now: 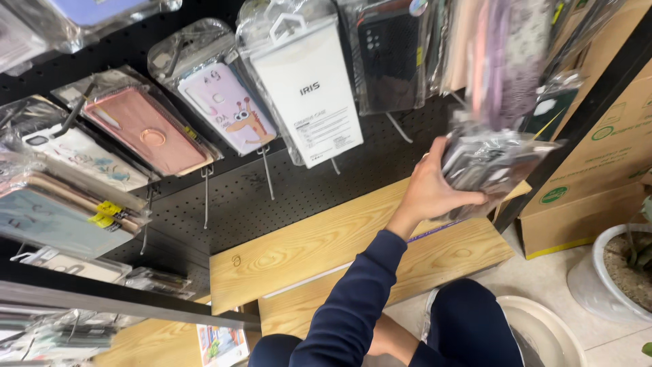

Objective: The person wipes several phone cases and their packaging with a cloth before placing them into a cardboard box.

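At the far left, bagged phone cases [64, 204] hang stacked on the hooks of a black pegboard [299, 190]. Next to them sits a pink case with a ring holder [146, 129], then a pale lilac case with a cartoon giraffe [227, 109], both in clear sleeves. A white boxed case [305, 88] hangs beside these, and a dark dotted case [390, 58] follows it. Below the board run two light wooden panels [326, 238].

A dark blue sleeve [356, 299] rises from the bottom middle to a hand [431, 187], probably the right one, though the angle leaves that unsure. Its fingers are curled tight around a bundle of bagged cases [492, 163], thumb pressed over the near side; the bundle is blurred and hangs low on the right part of the board, under a row of patterned cases [506, 54]. The other hand is out of sight.

Further right stand cardboard boxes [598, 156] and a white plant pot [611, 278] on the tiled floor.
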